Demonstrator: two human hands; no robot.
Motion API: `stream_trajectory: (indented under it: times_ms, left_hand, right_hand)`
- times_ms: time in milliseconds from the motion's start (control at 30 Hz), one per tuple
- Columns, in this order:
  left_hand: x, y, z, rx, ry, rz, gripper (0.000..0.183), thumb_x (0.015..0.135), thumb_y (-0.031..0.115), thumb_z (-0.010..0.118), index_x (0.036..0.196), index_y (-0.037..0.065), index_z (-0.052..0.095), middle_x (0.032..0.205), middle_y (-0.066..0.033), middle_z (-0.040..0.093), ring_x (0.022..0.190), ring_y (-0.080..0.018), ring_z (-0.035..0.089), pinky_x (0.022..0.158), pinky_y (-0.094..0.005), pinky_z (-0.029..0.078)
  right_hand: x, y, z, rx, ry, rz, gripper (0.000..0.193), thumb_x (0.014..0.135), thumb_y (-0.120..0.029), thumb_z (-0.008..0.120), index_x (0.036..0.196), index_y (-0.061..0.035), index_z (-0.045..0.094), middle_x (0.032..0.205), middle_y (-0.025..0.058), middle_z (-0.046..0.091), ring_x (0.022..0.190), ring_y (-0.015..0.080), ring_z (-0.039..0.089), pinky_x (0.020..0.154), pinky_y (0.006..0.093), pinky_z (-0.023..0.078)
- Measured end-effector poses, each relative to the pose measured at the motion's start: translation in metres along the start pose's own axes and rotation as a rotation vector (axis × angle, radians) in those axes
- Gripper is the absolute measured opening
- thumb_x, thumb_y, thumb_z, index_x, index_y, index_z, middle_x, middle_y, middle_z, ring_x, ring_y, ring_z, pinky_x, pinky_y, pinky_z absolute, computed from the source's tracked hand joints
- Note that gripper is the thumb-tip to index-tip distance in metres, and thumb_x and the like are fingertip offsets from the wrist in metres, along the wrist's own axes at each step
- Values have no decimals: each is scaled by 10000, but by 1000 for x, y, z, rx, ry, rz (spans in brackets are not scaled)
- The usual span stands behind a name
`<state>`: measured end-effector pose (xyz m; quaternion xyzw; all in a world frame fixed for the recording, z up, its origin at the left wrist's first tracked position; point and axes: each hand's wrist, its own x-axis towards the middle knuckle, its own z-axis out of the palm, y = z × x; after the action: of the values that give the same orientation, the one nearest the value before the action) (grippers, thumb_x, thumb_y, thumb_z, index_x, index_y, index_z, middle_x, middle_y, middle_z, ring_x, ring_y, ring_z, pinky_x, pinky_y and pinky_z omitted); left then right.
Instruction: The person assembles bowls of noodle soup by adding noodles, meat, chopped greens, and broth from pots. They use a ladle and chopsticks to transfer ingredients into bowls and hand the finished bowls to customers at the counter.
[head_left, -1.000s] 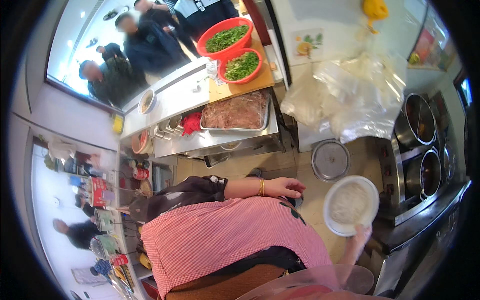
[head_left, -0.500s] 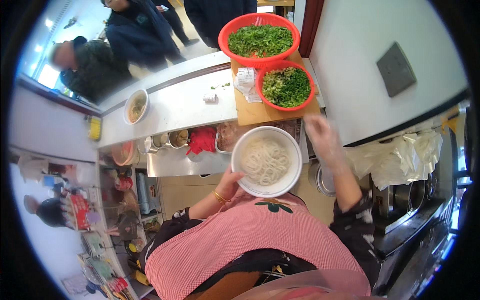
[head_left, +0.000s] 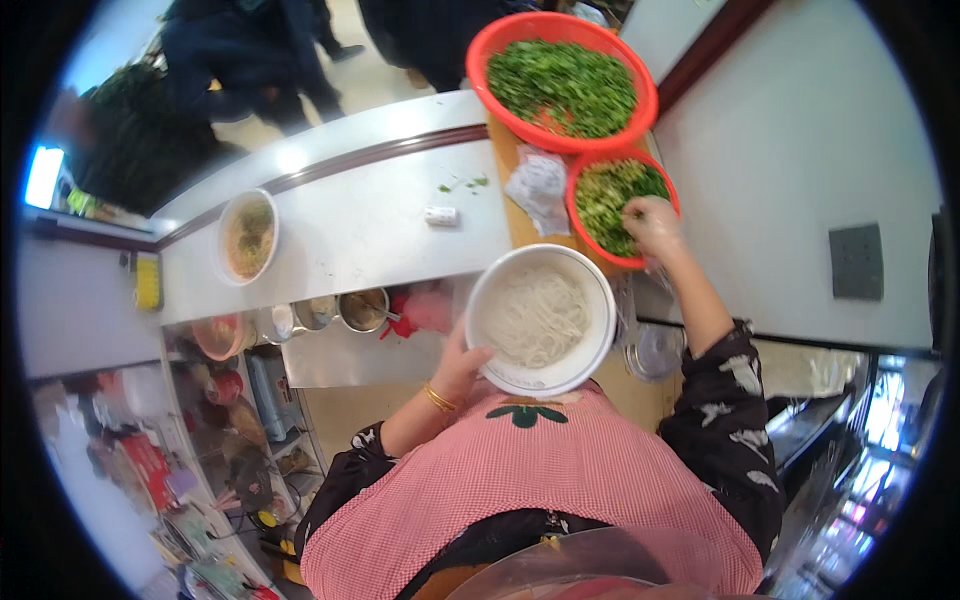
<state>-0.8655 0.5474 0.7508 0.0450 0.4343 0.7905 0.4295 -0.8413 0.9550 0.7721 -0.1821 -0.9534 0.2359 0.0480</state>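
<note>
My left hand (head_left: pixel 463 365) grips the rim of a white bowl (head_left: pixel 484 372), thumb over its edge. White noodles (head_left: pixel 540 318) lie inside the bowl, which I hold in front of my apron. In a clear plastic glove, my right hand (head_left: pixel 657 230) reaches into the smaller red basket (head_left: pixel 597 248). Its fingers are closed among chopped scallions (head_left: pixel 607 200), pale pieces on one side and dark green on the other. Just beyond, a larger red basket (head_left: pixel 478 75) holds chopped leafy greens (head_left: pixel 560 88).
Both baskets stand on a wooden board (head_left: pixel 505 150) with crumpled paper slips (head_left: pixel 540 188). On the white counter (head_left: pixel 370 210) are a small paper roll (head_left: pixel 440 216) and another filled bowl (head_left: pixel 248 238). Metal pots (head_left: pixel 362 308) sit below it. People stand across the counter.
My right hand has moved forward from beside the noodle bowl into the scallion basket, and its fingers have closed there. My left hand still holds the bowl. The view has shifted.
</note>
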Motion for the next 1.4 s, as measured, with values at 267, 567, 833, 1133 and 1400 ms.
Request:
stream_trajectory:
  times_ms: [267,567,833,1133,1400]
  left_hand:
    - [3,27,26,57,27,60,790,748,188,693,1448,31,362,1364,-103,490,1271,-211,464,1086,-360,367]
    - [14,46,43,44,83,-46,681,790,89,615,1427,36,381,1285,-101,526,1188,-196,518,1016,-318,423]
    - [55,53,41,183,53,8,669,772,102,657,1393,20,419,1255,-122,557,1123,-184,552,957,-325,464]
    - [63,54,33,120,97,4,772,730,209,703,1412,5,403,1296,-106,541,1198,-208,519,1017,-352,435]
    - [58,50,18,-34,96,-23,891,700,294,766,1418,-49,364,1338,-168,532,1204,-254,547,1016,-369,455]
  right_hand:
    - [27,-39,-11,-45,174,-68,207,794,-196,677,849,3,678,817,213,667,839,375,651,766,477,494]
    - [38,-13,9,41,2,-20,113,743,-71,620,854,-56,605,752,93,583,659,216,567,617,331,463]
    - [3,-114,-57,758,23,332,40,857,-111,607,892,-94,602,772,-34,538,656,62,500,528,236,403]
    - [-5,-179,-80,299,-430,-230,372,840,-200,666,1161,-12,647,1128,185,663,1032,289,642,903,375,503]
    - [191,-124,-49,-18,-446,140,408,829,-254,700,1163,-30,636,911,174,690,861,277,672,774,366,542]
